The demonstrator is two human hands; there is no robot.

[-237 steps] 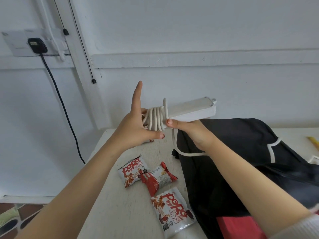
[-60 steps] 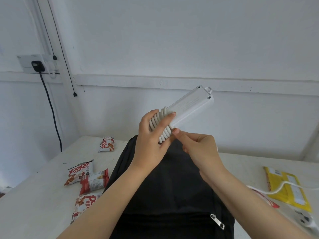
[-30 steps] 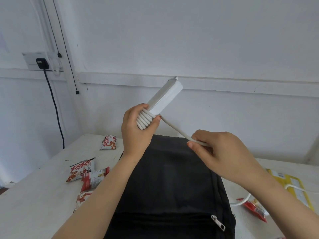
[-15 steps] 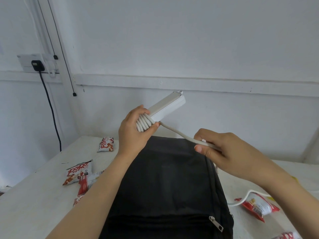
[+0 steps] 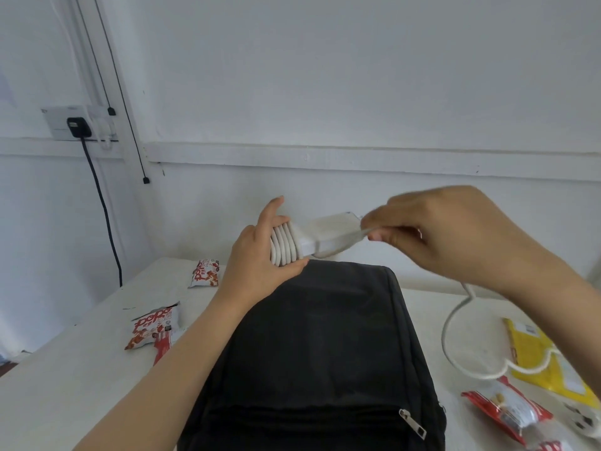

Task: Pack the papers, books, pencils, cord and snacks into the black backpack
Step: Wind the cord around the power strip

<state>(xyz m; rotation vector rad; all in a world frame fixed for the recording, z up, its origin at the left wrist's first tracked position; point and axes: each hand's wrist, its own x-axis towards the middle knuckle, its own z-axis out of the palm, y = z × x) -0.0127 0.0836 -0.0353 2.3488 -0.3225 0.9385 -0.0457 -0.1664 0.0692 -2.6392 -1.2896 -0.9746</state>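
My left hand grips the wrapped end of a white power strip, held above the far end of the black backpack. Several turns of white cord lie around the strip under my left fingers. My right hand pinches the loose cord beside the strip's free end. The slack cord loops down onto the table at the right. Snack packets lie left of the backpack, further back, and at the right.
A yellow packet lies at the table's right edge with the cord's white plug near it. The white table meets the wall behind. A wall socket with a black plug and black cable hangs at the left.
My right hand has swung the cord up and over from below right of the strip to its free end. The strip has tipped lower, toward level. The view shifted slightly.
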